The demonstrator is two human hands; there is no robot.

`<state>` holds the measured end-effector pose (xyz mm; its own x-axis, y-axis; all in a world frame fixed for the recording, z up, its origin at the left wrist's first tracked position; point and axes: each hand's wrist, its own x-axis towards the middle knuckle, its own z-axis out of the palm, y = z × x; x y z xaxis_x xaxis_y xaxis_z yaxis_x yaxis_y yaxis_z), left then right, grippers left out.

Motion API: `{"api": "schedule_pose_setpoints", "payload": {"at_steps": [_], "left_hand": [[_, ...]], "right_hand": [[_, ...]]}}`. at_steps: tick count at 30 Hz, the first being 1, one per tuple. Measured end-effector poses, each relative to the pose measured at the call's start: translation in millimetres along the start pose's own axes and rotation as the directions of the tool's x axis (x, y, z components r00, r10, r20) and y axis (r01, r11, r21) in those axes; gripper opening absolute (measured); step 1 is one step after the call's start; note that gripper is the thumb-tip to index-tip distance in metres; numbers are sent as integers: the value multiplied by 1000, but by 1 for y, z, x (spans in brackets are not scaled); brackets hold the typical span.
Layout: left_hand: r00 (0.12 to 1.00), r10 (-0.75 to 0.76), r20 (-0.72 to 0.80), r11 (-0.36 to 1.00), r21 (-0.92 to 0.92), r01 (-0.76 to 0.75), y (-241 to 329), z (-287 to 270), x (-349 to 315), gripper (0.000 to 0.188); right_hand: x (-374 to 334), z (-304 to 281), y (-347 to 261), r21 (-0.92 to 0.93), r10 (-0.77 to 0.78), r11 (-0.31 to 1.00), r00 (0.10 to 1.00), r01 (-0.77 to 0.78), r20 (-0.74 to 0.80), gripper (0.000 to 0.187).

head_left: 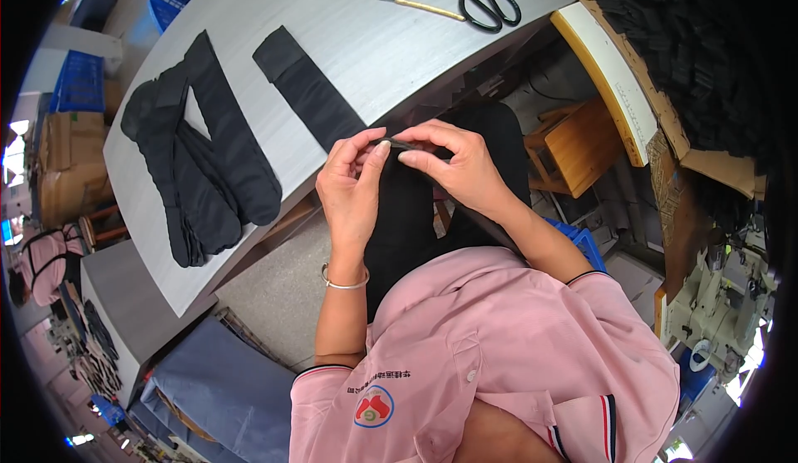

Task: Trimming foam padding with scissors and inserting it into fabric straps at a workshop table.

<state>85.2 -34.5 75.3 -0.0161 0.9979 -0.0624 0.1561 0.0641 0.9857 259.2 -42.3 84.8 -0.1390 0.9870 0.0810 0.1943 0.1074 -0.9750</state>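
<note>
My left hand (352, 182) is closed, its thumb and fingers pinching the edge of a black fabric strip (303, 85) just past the table's front edge. Close beside it, my right hand (462, 166) pinches dark fabric between thumb and fingers too. The strip runs from the table top toward my left hand; its near end is mostly hidden by my fingers and blends with my black trousers. To the left on the table lies a pile of similar black fabric strips (237, 143), with rounded near ends, partly overlapping.
Black-handled scissors (490, 6) and a thin tool with a yellowish handle (428, 8) lie on the grey table (374, 47). A wooden stool (582, 147) stands at right, below a box of black pieces (682, 47). Blue cloth (224, 376) covers something at lower left.
</note>
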Motion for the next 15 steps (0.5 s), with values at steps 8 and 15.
{"api": "schedule_pose_setpoints", "payload": {"at_steps": [8, 15], "left_hand": [[1000, 1, -9, 957, -290, -4, -5, 22, 13, 32], [974, -136, 181, 811, -545, 214, -18, 28, 27, 27]], "right_hand": [[12, -12, 17, 364, 233, 905, 972, -218, 2, 21], [27, -18, 27, 354, 286, 903, 955, -242, -79, 24]]}}
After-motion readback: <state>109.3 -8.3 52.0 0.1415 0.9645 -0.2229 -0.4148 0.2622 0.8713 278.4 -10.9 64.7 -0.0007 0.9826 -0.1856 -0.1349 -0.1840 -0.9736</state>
